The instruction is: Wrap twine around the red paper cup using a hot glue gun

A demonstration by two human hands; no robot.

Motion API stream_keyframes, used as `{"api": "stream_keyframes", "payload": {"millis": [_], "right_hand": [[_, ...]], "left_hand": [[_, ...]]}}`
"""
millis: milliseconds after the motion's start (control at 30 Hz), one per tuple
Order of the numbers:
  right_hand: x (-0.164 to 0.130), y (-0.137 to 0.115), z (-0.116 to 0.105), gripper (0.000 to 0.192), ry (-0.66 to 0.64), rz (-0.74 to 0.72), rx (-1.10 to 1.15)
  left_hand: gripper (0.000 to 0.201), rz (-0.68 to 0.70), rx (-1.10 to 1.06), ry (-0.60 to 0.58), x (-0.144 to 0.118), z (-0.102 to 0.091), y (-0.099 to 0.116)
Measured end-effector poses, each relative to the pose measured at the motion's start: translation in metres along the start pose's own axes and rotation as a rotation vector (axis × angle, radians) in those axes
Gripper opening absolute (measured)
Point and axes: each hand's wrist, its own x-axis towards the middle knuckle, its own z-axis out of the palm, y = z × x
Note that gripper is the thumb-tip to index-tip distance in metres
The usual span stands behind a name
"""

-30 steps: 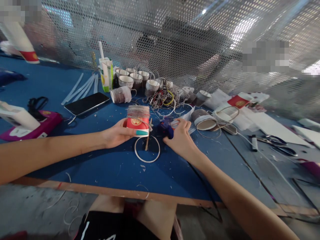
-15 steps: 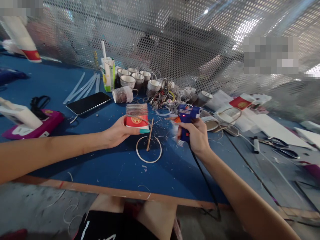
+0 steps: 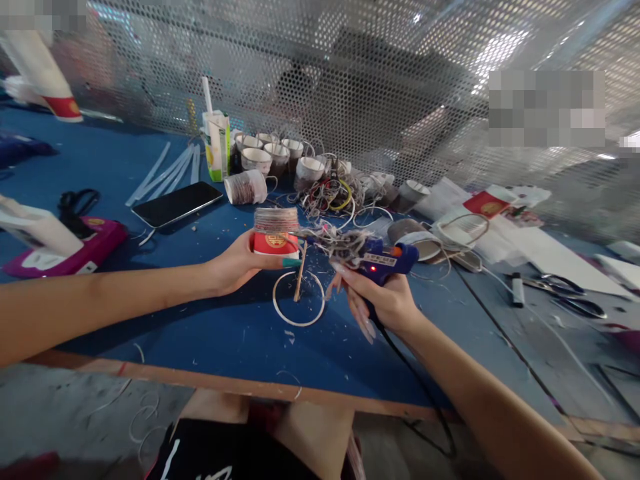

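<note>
My left hand (image 3: 237, 263) grips a red and white paper cup (image 3: 275, 243) whose upper part is wound with grey-brown cord. In my right hand (image 3: 383, 300) is a blue glue gun (image 3: 390, 261) with a small red light glowing. Its front is matted with stringy fibres and glue, and its nozzle points left, close to the cord on the cup; whether it touches I cannot tell. Below the cup, a thin wooden stick (image 3: 301, 280) stands at a slant over a pale ring (image 3: 276, 313) on the blue table (image 3: 210, 347).
Behind my hands stand several cord-wrapped cups (image 3: 256, 160) and a tangle of wires (image 3: 333, 193). A phone (image 3: 177, 205), glue sticks (image 3: 165, 173) and a drink carton (image 3: 217, 147) lie or stand left. Scissors (image 3: 565, 287) are at the right; a cable (image 3: 415, 373) trails from the glue gun.
My right hand has turned the glue gun, bringing its nozzle left toward the cord on the cup. My left hand with the cup has barely moved.
</note>
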Motion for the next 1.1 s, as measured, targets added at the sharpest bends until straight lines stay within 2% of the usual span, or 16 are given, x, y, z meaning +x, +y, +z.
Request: {"api": "stream_keyframes", "payload": {"millis": [100,467,1100], "right_hand": [[-0.0004,0.0023,0.002,0.047,-0.008,0.006,-0.049],[-0.0002,0.0047,0.0057,0.054,0.015,0.021,-0.12],[0.0028,0.0041,0.0026,0.055,0.043,0.014,-0.19]], "left_hand": [[0.048,0.008,0.02,-0.041,-0.0015,0.0018,0.0008],[0.048,0.015,0.051,-0.05,-0.0015,0.0045,-0.0013],[0.046,-0.015,0.0,-0.026,-0.0007,-0.0017,-0.0002]]}}
